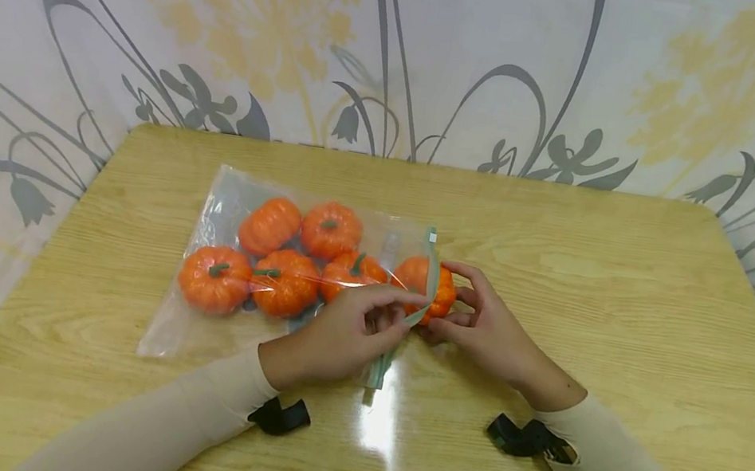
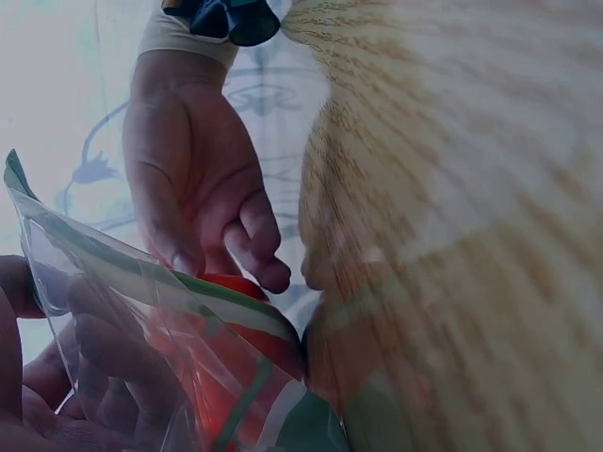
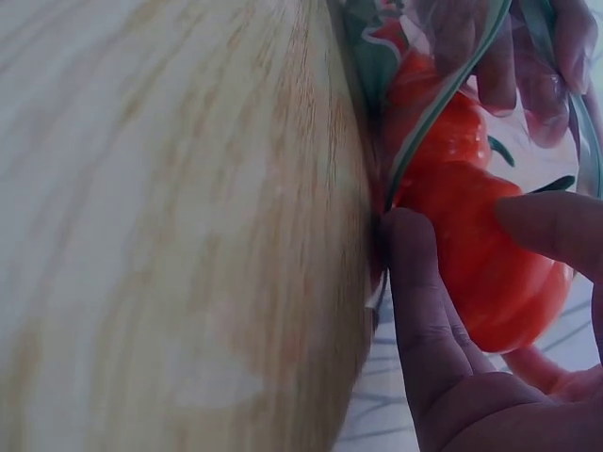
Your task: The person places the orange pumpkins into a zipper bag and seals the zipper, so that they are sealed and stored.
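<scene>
A clear zip bag (image 1: 168, 335) lies flat on the table with several small orange pumpkins (image 1: 215, 279) inside. Its green-edged mouth (image 1: 435, 264) faces right. My left hand (image 1: 353, 329) pinches the near part of that edge and holds the mouth apart. One more pumpkin (image 1: 443, 297) sits in the opening, partly behind the plastic, and my right hand (image 1: 494, 332) grips its outer side with thumb and fingers. In the right wrist view, that pumpkin (image 3: 490, 254) touches another pumpkin (image 3: 443, 122) deeper in the bag. The left palm hides part of the bag.
The wooden table (image 1: 629, 303) stretches out on both sides of the bag. Behind it hangs a flower-patterned cloth (image 1: 447, 52). A black wrist mount (image 1: 280, 415) sits at the left cuff and another mount (image 1: 526, 437) at the right.
</scene>
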The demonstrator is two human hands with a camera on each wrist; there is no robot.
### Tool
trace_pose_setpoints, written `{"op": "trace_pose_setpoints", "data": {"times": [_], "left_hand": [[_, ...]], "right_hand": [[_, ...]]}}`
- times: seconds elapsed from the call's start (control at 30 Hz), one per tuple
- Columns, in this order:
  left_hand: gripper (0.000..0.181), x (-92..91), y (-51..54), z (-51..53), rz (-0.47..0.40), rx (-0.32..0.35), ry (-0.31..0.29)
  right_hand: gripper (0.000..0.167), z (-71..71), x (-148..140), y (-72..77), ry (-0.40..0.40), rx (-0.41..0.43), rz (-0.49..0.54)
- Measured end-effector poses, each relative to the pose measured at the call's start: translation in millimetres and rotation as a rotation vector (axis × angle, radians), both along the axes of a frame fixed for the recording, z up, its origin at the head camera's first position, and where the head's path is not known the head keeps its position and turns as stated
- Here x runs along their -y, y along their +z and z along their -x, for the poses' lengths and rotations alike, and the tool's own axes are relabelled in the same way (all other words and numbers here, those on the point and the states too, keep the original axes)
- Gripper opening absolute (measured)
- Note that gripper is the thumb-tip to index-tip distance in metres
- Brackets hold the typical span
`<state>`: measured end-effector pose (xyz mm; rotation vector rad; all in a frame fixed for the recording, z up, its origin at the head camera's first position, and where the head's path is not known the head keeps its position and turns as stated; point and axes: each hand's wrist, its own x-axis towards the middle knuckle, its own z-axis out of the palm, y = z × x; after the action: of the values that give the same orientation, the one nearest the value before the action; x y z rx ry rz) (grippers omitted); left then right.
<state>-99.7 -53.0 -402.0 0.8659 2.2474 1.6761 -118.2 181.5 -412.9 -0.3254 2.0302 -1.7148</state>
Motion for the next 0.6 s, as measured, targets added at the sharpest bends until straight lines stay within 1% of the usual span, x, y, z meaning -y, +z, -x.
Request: {"op": "trace_pose_setpoints", "data": {"times": [0.07, 0.27, 0.47, 0.6], "left_hand": [[0.034, 0.1, -0.1, 0.2, 0.003, 0.003, -0.002], [0.034, 0.8, 0.7, 0.0, 0.006, 0.000, -0.029], [0.035, 0.6, 3.1, 1.5, -0.016, -0.006, -0.049], [0.035, 0.8, 3.4, 0.9, -0.002, 0.002, -0.061]], "right_hand": [[0.076, 0.2, 0.4, 0.4, -0.006, 0.002, 0.003], [0.076, 0.0, 1.3, -0.2, -0.021, 0.048, 0.021], [0.075, 1.3, 2.3, 1.0, -0.033, 0.072, 0.085], [0.075, 0.8, 2.3, -0.3, -0.029, 0.093, 0.109]]}}
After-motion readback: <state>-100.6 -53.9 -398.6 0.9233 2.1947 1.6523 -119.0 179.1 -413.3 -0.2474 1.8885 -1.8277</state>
